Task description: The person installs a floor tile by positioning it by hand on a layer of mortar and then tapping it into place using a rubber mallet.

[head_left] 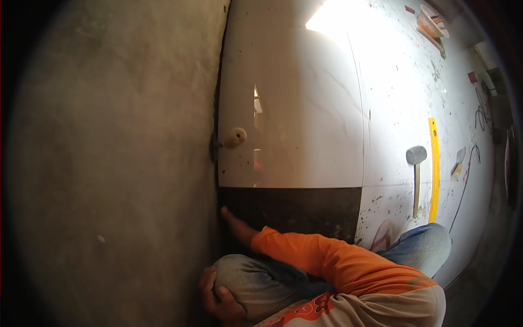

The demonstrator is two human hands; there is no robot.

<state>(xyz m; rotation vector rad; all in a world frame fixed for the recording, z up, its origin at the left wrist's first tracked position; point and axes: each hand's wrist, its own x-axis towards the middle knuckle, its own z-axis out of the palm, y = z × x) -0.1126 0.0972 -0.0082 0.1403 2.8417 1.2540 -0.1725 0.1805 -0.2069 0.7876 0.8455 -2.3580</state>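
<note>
My right hand (236, 224) reaches across in an orange sleeve, over a dark, untiled strip (305, 210) of floor beside the wall. Its fingers stretch toward the foot of the wall, and I see nothing held in it; part of the hand is in shadow. On my bent knee in faded jeans (248, 278) rests my left hand (224, 305), thumb apart from the fingers and no object in it. A large glossy white tile (305, 131) borders the far side of the dark strip.
A bare grey wall (120, 152) rises at left. A round cream piece (237, 137) with a hole sits near it. Rightward are a rubber mallet (417, 156), yellow level (434, 163), trowel (458, 163), black cable (463, 191) and flip-flop (383, 235); a bucket (432, 23) stands farther off.
</note>
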